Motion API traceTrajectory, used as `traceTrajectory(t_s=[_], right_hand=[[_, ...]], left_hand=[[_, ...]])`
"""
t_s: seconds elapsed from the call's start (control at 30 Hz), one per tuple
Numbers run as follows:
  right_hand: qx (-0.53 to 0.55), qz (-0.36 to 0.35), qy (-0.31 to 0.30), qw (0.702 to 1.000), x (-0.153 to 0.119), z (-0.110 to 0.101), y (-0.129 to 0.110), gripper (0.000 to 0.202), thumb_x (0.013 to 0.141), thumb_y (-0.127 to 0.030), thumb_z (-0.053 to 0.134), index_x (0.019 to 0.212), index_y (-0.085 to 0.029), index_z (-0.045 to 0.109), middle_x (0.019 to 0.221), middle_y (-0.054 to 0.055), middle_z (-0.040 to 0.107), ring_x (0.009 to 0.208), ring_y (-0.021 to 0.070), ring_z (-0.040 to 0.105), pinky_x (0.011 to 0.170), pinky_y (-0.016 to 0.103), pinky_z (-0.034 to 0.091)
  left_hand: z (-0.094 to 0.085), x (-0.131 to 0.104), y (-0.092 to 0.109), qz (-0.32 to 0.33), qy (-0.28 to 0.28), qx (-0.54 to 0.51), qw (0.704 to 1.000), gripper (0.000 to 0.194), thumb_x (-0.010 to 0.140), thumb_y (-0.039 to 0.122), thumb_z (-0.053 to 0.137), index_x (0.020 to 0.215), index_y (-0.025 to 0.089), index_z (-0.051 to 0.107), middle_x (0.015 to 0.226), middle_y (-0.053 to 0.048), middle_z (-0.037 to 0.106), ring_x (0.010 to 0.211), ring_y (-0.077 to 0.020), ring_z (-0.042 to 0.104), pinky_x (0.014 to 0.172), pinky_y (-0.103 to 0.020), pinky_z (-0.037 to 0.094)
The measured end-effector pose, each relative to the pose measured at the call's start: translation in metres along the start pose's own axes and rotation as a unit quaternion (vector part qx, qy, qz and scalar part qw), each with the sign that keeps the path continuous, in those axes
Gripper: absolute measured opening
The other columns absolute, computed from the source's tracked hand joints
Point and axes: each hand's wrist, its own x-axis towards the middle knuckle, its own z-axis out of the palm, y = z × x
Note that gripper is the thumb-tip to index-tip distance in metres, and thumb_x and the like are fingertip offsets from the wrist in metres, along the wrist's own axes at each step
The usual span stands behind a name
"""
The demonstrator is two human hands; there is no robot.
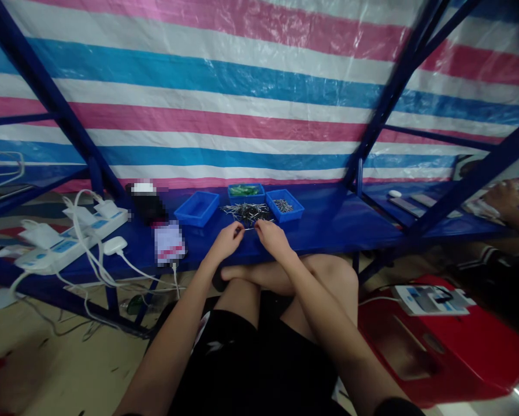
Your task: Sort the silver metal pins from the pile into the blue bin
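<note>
My left hand point(230, 239) is closed, its fingertips pinched on a small dark piece point(237, 231) too small to name. Close on its right, my right hand point(271, 236) is closed too, thumb and finger pinching one end of a thin silver rod point(249, 229) that spans the gap between both hands. Just beyond the fingers lies a loose pile point(251, 212) of thin silver rods mixed with black pieces. Right of the pile, a blue tray point(297, 213) holds many small metal parts point(282, 205). Behind it, another blue tray point(246, 198) contains green pieces point(244, 189).
A third blue tray point(190, 222), its floor showing, stands left on the blue table point(337, 222). Further left are a phone point(169, 241) on a cable and a loaded power strip point(75, 241). A red stool point(471, 341) and another person's hand point(504, 195) are at right.
</note>
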Motion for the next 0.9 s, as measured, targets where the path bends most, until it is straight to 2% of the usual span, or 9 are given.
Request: traceTrajectory(t_s=[0.17,0.43,0.6,0.73,0.83,0.9], right_hand=[[-0.021,-0.020,-0.033,0.999,-0.003,0.001,-0.004,0.023,0.094,-0.024,0.029,0.101,-0.019,0.050,0.099,0.008,0.061,0.094,0.0181,0.056,0.071,0.024,0.041],[0.014,-0.005,-0.063,0.998,-0.002,-0.003,-0.007,0.026,0.095,-0.027,0.026,0.107,-0.018,0.047,0.105,0.009,0.059,0.097,0.0168,0.054,0.076,0.024,0.040],[0.055,-0.051,-0.061,0.995,-0.002,0.003,-0.008,0.024,0.094,-0.024,0.031,0.102,-0.016,0.052,0.099,0.009,0.061,0.092,0.0160,0.055,0.077,0.024,0.039],[0.075,-0.037,-0.021,0.996,0.000,-0.003,-0.006,0.025,0.094,-0.029,0.034,0.096,-0.017,0.055,0.095,0.008,0.061,0.089,0.0155,0.056,0.076,0.024,0.039],[0.097,-0.030,0.031,0.994,0.001,-0.009,-0.007,0.025,0.094,-0.032,0.034,0.097,-0.018,0.054,0.096,0.006,0.061,0.090,0.0146,0.055,0.078,0.023,0.039],[0.093,-0.032,0.044,0.994,0.001,-0.009,-0.007,0.025,0.094,-0.034,0.034,0.098,-0.018,0.054,0.097,0.006,0.060,0.092,0.0150,0.054,0.079,0.024,0.039]], left_hand=[[0.000,0.000,0.003,-0.013,0.007,-0.038,0.999,0.022,0.081,0.033,0.050,0.093,0.017,0.060,0.080,-0.003,0.064,0.065,-0.0135,0.057,0.064,-0.025,0.043],[0.000,0.000,0.003,-0.020,-0.004,-0.098,0.995,0.022,0.078,0.034,0.055,0.090,0.016,0.060,0.081,-0.004,0.065,0.072,-0.0150,0.059,0.066,-0.025,0.046],[-0.004,-0.001,0.009,0.009,-0.013,-0.125,0.992,0.025,0.081,0.036,0.050,0.093,0.016,0.059,0.090,-0.005,0.064,0.083,-0.0171,0.059,0.073,-0.026,0.047],[-0.003,-0.001,0.009,-0.001,-0.009,-0.130,0.991,0.024,0.081,0.036,0.049,0.090,0.015,0.058,0.087,-0.005,0.063,0.080,-0.0164,0.059,0.073,-0.027,0.047],[-0.002,-0.001,0.007,-0.005,-0.033,-0.130,0.991,0.023,0.080,0.035,0.050,0.088,0.015,0.059,0.079,-0.004,0.063,0.073,-0.0154,0.058,0.070,-0.026,0.047],[-0.002,-0.001,0.006,-0.001,-0.038,-0.124,0.992,0.023,0.079,0.034,0.051,0.088,0.015,0.060,0.080,-0.004,0.064,0.074,-0.0157,0.059,0.069,-0.026,0.046]])
